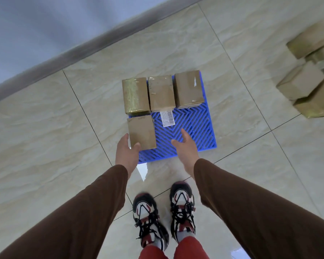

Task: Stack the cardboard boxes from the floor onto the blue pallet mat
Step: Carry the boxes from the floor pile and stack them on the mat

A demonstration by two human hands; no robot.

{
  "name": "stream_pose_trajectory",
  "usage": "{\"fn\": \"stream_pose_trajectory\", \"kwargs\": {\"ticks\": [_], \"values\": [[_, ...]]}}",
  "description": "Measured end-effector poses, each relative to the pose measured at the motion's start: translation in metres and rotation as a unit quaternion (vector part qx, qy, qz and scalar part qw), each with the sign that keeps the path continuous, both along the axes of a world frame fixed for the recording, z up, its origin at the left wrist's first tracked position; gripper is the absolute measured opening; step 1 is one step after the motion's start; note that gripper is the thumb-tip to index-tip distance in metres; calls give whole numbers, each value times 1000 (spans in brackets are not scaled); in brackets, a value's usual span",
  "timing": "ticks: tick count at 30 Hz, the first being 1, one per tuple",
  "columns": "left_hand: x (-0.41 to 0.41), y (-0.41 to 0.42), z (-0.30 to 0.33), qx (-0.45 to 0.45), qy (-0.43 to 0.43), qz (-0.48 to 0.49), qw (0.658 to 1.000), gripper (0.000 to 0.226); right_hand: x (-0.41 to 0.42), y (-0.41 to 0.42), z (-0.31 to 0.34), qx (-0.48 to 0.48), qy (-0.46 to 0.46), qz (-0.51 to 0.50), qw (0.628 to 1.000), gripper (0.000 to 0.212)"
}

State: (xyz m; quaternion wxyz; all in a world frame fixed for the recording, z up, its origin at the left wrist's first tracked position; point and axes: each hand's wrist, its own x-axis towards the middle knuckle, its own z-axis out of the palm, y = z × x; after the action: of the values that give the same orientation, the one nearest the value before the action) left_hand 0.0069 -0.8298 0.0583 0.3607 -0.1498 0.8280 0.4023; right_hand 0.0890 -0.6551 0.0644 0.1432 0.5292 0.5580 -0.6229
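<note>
The blue pallet mat [191, 131] lies on the tiled floor in front of me. Three cardboard boxes stand side by side along its far edge: a tape-covered one [135, 95] on the left, one [161, 93] in the middle, one [189, 88] on the right. A fourth box [142, 132] sits on the mat's near left part. My left hand [125, 154] touches its near left corner, fingers along the side and thumb at the near edge. My right hand [185, 148] hovers open over the bare mat, apart from that box.
A loose pile of several cardboard boxes [305, 85] lies on the floor at the far right. A white barcode label [167, 118] hangs from the middle box onto the mat. A wall with a grey skirting [82, 45] runs behind. My shoes [146, 217] stand just short of the mat.
</note>
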Motion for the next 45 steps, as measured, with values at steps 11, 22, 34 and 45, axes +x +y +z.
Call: {"fn": "stream_pose_trajectory", "kwargs": {"ticks": [11, 22, 34, 45], "values": [[41, 166, 79, -19, 37, -119, 992, 60, 89, 173, 79, 121, 19, -108, 986, 57], [144, 366, 106, 30, 5, -138, 990, 69, 181, 340, 107, 139, -3, -136, 981, 51], [140, 482, 93, -9, 41, -196, 980, 58, 162, 460, 93, 101, 17, -169, 980, 47], [169, 595, 13, -46, -47, -122, 990, 65, 207, 655, 34, 140, -33, -50, 988, 47]]}}
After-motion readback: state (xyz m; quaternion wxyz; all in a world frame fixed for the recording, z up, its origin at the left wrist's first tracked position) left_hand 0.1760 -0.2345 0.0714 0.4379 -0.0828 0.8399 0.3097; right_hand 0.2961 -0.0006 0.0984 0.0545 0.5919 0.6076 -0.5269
